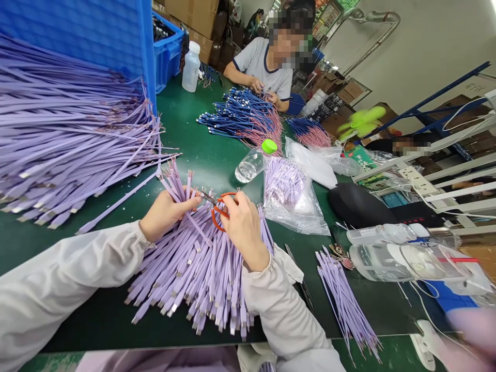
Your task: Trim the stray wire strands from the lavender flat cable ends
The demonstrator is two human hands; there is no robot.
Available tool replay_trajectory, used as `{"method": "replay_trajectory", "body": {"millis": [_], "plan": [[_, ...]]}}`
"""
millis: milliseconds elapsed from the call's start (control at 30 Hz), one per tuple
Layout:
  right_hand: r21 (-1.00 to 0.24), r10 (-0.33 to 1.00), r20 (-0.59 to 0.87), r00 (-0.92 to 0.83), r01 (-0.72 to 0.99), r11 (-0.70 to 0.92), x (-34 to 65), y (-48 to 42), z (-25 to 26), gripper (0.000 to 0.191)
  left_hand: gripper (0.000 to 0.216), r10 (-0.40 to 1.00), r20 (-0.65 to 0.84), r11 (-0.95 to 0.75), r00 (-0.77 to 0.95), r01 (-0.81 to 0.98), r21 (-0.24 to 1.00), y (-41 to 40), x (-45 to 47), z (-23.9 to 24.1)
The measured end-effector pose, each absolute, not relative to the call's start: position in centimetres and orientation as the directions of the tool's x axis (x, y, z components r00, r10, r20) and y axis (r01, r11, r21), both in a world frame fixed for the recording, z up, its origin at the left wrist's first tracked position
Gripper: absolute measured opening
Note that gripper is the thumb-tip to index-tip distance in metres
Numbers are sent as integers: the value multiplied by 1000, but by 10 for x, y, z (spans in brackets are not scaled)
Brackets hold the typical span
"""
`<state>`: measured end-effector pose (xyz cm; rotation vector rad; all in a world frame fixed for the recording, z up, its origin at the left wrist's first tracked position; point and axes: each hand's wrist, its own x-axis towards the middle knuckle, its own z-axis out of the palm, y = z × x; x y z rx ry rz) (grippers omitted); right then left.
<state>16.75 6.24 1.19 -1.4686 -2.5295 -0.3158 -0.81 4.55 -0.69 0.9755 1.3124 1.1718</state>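
My left hand is closed round several purple flat cables, whose stripped wire ends point up and away from me. In my right hand is a pair of orange-handled wire cutters. The cutters' dark jaws reach left to the thumb and fingertips of my left hand, by the wire ends. Whether the jaws touch a wire, I cannot tell. Beneath both hands spreads a pile of purple cables, their metal plugs facing me.
A larger heap of purple cables lies left against a blue bin. A bottle with a green cap and a plastic bag of cables lie ahead. To the right is a small cable bundle. A co-worker sits opposite, handling blue cables.
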Motion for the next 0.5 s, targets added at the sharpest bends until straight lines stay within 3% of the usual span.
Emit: {"method": "replay_trajectory", "body": {"millis": [333, 433, 500], "plan": [[55, 861, 183, -475, 879, 473, 172, 68, 10, 18, 30, 976, -197, 192, -89, -59, 980, 46, -7, -6], [-73, 890, 210, -404, 902, 426, 173, 71, 6, 16, 35, 969, -235, 232, -76, -53, 971, 47, -6, -5], [-242, 901, 277, -335, 883, 402, 172, 72, 5, 17, 40, 963, -263, 258, -64, -76, 963, 47, -6, -4]]}}
